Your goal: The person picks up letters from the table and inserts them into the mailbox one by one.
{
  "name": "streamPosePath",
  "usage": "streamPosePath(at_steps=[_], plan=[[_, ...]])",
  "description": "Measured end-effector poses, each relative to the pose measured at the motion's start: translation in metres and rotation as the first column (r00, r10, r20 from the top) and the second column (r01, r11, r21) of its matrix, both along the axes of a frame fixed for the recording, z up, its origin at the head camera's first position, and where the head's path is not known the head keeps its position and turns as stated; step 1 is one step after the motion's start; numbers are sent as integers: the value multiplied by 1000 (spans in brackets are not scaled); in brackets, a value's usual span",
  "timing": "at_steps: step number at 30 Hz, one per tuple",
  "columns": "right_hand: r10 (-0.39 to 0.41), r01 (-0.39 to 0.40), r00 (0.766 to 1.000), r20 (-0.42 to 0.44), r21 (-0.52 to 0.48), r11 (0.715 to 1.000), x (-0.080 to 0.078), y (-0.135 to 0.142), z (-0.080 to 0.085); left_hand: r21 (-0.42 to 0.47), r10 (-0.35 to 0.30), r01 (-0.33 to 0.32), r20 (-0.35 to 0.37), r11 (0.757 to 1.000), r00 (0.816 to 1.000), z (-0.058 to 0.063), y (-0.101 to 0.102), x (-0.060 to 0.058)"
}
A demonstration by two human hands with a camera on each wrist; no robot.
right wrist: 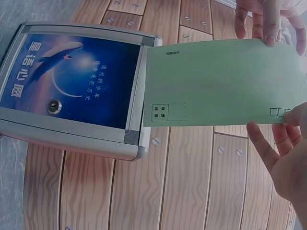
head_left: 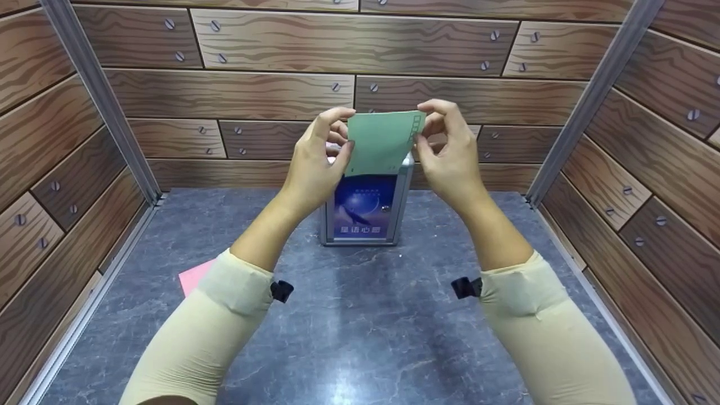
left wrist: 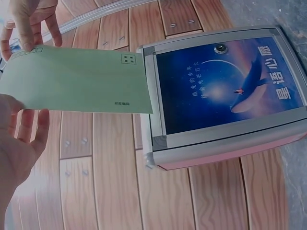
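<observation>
Both hands hold up a green envelope [head_left: 382, 143] by its opposite side edges. The left hand [head_left: 320, 154] pinches one edge between thumb and fingers, and the right hand [head_left: 450, 152] pinches the other. Printed boxes run along one end of the envelope, as the right wrist view shows. Behind and below it stands an upright metal-framed box [head_left: 365, 208] with a blue whale picture, white characters and a round lock on its front. In the left wrist view the envelope's lower end overlaps the top edge of the box [left wrist: 225, 86]. The box's top is mostly hidden in the head view.
A piece of pink paper [head_left: 194, 277] lies on the grey marbled table [head_left: 337, 315], partly under the left forearm in the head view. Wood-patterned walls [head_left: 281, 45] enclose the back and sides, with metal posts [head_left: 104, 101] at the corners.
</observation>
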State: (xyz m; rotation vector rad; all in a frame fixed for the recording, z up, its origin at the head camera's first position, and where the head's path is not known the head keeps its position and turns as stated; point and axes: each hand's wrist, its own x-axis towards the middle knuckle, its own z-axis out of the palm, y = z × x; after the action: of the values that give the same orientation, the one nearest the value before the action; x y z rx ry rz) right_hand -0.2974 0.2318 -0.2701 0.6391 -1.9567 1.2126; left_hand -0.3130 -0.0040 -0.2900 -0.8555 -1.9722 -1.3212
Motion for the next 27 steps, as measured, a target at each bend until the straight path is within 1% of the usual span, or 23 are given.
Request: streamPosePath(at_steps=[3, 6, 12, 17, 22, 27], plan=[[-2, 2, 1000, -22, 2, 1000, -1, -1, 2, 9, -9, 10, -28, 1000, 1000, 3, 0, 0], [-9, 9, 999, -39, -5, 1000, -4, -2, 4, 2, -5, 5, -56, 1000, 998, 6, -1, -2], [-30, 29, 997, -71, -23, 999, -14, -4, 4, -10, 8, -9, -106, 1000, 994, 9, -1, -10], [-31, 28, 996, -84, -36, 999, -24, -8, 0, -11, 18, -20, -125, 1000, 992, 5, -2, -21], [-27, 25, 998, -54, -41, 999, -32, -11, -4, -7, 27, -28, -121, 1000, 992, 0, -3, -31], [-36, 34, 999, -24, -52, 998, -36, -12, -7, -7, 20, -21, -121, 1000, 992, -3, -4, -37]])
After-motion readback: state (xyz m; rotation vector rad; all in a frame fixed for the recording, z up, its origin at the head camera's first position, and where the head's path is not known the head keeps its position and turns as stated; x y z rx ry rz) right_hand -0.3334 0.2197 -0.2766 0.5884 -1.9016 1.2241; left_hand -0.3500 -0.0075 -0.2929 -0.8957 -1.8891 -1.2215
